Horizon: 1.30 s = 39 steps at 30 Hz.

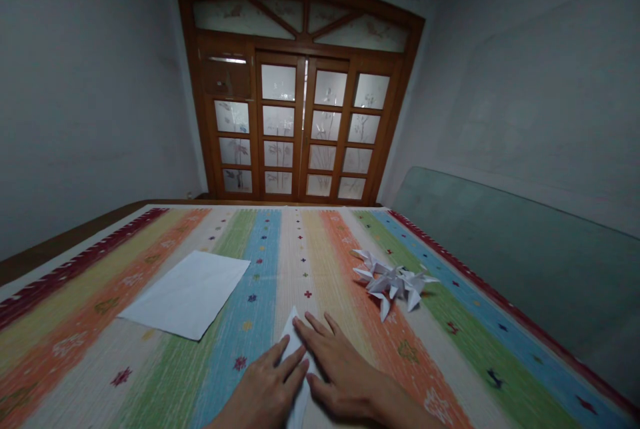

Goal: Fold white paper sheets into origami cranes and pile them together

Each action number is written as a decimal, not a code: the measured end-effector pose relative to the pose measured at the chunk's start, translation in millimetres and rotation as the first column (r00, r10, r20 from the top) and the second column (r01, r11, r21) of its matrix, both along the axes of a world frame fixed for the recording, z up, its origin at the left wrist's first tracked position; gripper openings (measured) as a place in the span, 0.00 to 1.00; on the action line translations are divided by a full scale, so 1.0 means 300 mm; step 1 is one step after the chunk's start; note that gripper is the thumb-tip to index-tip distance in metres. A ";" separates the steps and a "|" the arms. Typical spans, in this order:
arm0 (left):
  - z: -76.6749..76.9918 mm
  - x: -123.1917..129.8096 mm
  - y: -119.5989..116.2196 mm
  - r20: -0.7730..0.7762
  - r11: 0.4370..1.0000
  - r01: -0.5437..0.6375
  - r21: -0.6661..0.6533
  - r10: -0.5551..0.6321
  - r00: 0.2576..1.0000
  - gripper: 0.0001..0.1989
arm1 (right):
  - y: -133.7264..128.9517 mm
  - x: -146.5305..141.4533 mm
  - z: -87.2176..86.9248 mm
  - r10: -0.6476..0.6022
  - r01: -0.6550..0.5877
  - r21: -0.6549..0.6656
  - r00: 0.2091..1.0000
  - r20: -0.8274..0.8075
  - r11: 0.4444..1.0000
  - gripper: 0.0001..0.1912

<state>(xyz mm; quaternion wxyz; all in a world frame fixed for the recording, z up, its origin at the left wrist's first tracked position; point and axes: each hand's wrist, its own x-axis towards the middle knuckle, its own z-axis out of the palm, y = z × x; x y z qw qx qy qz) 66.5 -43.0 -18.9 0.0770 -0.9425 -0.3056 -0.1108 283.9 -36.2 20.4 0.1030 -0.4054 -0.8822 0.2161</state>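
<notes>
Two bare hands reach in from the near edge, both palm down, converging over one narrow, pointed strip of folded white paper [294, 341] that lies lengthwise beneath their fingers on the cloth. The left hand [265, 379] slants inward and forward, its extended fingers laid across the strip rather than closed round it. The right hand [341, 369] leans in from the other side, forearm angled back and outward, its fingers spread apart, with the index fingertip near the strip's far point and the thumb by the left hand's fingers; it is not clamped on anything either. One flat sheet of white paper [185, 292] rests ahead and to the left of the left hand, well apart from it. Ahead and to the right of the right hand sits one cluster of folded white paper figures [395, 284], more than one, though they overlap too much to count surely. One striped cloth [260, 242] spreads under both hands. Straight beyond them stands one wooden door frame [304, 46] with glass panes in four columns; a pale green panel [490, 222] is off beyond the right hand.
</notes>
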 end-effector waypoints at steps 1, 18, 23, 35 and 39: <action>-0.001 -0.001 0.000 0.007 1.000 0.000 0.002 0.000 1.000 0.27 | 0.003 0.003 -0.002 -0.002 0.002 -0.004 1.000 -0.011 1.000 0.45; -0.017 -0.018 0.002 0.093 0.988 0.017 0.151 -0.031 0.995 0.22 | -0.002 0.005 -0.069 -0.025 0.090 0.248 0.967 -0.252 0.965 0.10; -0.020 -0.019 -0.006 0.187 0.997 -0.046 0.065 0.033 0.982 0.22 | -0.024 0.003 -0.059 -0.015 0.051 0.192 0.983 -0.185 0.980 0.14; -0.114 -0.066 0.013 0.368 0.977 -0.209 -0.046 0.211 0.905 0.41 | -0.036 -0.005 -0.046 -0.040 0.057 0.117 0.989 -0.143 0.992 0.22; -0.106 -0.071 0.017 0.359 0.978 -0.200 -0.062 0.209 0.910 0.43 | -0.035 -0.003 -0.053 -0.039 0.058 0.132 0.989 -0.144 0.990 0.20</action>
